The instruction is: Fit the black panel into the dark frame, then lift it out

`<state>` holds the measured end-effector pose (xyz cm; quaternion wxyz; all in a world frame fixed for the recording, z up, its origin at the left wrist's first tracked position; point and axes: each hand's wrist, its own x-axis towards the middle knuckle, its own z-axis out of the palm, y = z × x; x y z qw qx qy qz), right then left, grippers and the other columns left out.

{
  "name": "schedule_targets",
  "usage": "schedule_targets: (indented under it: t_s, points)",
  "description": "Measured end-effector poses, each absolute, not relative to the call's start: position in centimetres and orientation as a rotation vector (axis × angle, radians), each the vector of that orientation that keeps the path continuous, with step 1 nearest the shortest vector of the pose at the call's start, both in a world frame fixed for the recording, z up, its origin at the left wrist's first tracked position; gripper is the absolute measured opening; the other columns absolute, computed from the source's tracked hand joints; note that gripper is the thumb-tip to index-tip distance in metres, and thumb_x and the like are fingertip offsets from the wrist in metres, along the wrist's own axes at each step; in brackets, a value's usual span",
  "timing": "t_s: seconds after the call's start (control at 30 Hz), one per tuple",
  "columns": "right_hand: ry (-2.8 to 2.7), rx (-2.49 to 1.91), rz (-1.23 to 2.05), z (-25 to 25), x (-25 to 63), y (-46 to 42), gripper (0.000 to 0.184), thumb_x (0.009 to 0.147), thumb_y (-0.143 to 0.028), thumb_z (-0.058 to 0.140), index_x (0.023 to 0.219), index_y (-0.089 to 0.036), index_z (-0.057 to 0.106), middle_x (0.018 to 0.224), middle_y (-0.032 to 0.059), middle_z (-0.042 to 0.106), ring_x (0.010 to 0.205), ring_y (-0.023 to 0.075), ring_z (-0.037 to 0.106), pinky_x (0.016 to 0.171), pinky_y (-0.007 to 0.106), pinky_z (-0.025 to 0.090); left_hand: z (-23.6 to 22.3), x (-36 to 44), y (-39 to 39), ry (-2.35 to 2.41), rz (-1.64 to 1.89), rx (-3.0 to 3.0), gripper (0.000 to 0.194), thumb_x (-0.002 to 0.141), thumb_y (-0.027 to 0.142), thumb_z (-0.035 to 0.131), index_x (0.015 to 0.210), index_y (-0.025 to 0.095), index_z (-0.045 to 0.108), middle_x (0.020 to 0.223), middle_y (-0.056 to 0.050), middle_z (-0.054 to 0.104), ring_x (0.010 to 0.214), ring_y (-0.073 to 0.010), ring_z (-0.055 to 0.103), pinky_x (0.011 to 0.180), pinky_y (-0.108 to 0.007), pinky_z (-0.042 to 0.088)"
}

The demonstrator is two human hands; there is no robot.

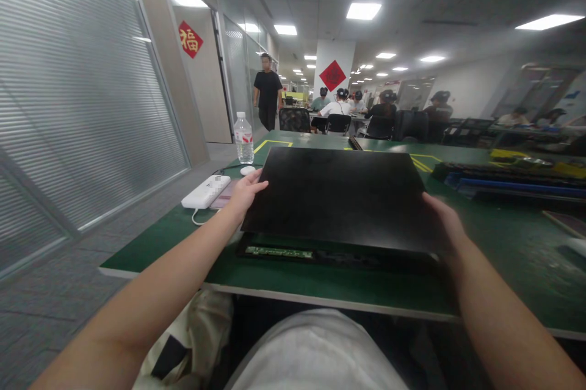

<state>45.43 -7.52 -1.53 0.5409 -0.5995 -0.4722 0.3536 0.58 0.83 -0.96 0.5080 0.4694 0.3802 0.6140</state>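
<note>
A flat black screen panel (339, 195) spans the space between my hands, tilted above the green table. My left hand (248, 192) grips its left edge, thumb on top and fingers partly underneath. On the right edge, my right hand (442, 219) is closed around the side; its fingers are mostly hidden and a little blurred. Under the near edge of the panel, a strip of green circuit board (279, 252) shows in a dark part lying on the table. What else lies beneath the panel is hidden.
Left of the panel are a white power bank (206, 191) with a cable, a small white round object (248, 170) and a water bottle (244, 138). Stacked dark and blue strips (503, 182) lie at right on the green table (160, 249). A person (268, 91) stands beyond; others sit farther back.
</note>
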Motion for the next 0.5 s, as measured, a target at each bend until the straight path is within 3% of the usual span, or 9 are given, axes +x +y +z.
schedule_targets:
  t_s: [0.13, 0.27, 0.37, 0.5]
  points:
    - [-0.925, -1.414, 0.929, -1.0, 45.5, -8.2, 0.03, 0.083, -0.046, 0.058, 0.093, -0.02, 0.071, 0.077, 0.0091, 0.072, 0.079, 0.0286, 0.071, 0.076, 0.042, 0.058, -0.9, 0.7, 0.7, 0.969, 1.411, 1.165, 0.051, 0.055, 0.027, 0.084, 0.104, 0.016, 0.073, 0.111, -0.009, 0.078, 0.121, -0.0327, 0.063, 0.104, -0.041, 0.049]
    - [-0.557, -1.271, 0.851, -0.6, 46.5, -7.7, 0.007, 0.073, -0.022, 0.07, 0.078, -0.018, 0.066, 0.068, 0.0046, 0.068, 0.068, 0.021, 0.067, 0.073, 0.033, 0.059, -1.2, 0.8, 0.6, 1.08, 1.361, 1.319, 0.043, 0.066, 0.041, 0.079, 0.102, 0.016, 0.075, 0.111, -0.01, 0.077, 0.121, -0.0331, 0.063, 0.105, -0.042, 0.045]
    - [-0.464, -1.214, 0.752, -0.5, 46.9, -7.5, 0.008, 0.07, -0.013, 0.069, 0.076, -0.018, 0.066, 0.07, 0.0031, 0.068, 0.07, 0.0173, 0.066, 0.076, 0.029, 0.058, -1.4, 0.6, 0.6, 1.212, 1.322, 1.542, 0.036, 0.071, 0.037, 0.077, 0.101, 0.019, 0.076, 0.112, -0.01, 0.076, 0.119, -0.0319, 0.063, 0.107, -0.039, 0.043]
    - [-0.521, -1.233, 0.707, -0.2, 46.4, -7.7, 0.006, 0.07, -0.018, 0.069, 0.073, -0.019, 0.063, 0.075, 0.0048, 0.066, 0.077, 0.0198, 0.066, 0.082, 0.034, 0.058, -1.7, 0.2, 0.8, 1.339, 1.243, 1.705, 0.027, 0.071, 0.031, 0.075, 0.097, 0.02, 0.076, 0.103, -0.01, 0.077, 0.111, -0.032, 0.066, 0.102, -0.038, 0.047]
